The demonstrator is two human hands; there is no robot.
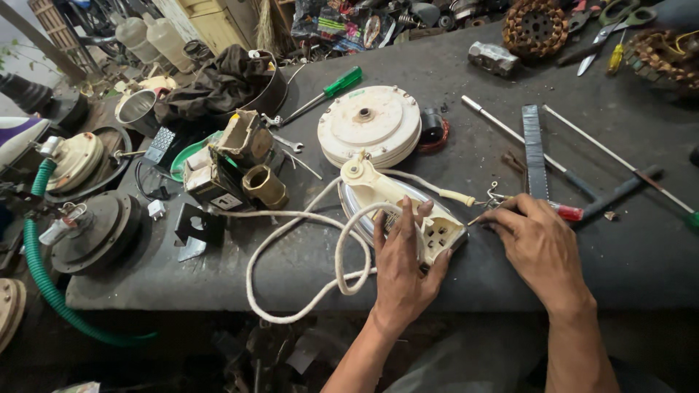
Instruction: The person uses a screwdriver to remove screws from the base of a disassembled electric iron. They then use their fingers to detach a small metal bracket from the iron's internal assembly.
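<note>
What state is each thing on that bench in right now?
Clothes iron: lying on the bench, rear end opened.
White cord: loose, looped off the bench edge.
Left hand: pressing on the iron's rear.
Right hand: gripping a red-handled screwdriver, tip at the iron.
Green screwdriver: lying unused.
Scissors: shut, lying flat.

Left hand point(403, 266) lies flat, fingers spread; right hand point(537, 244) pinches closed.
</note>
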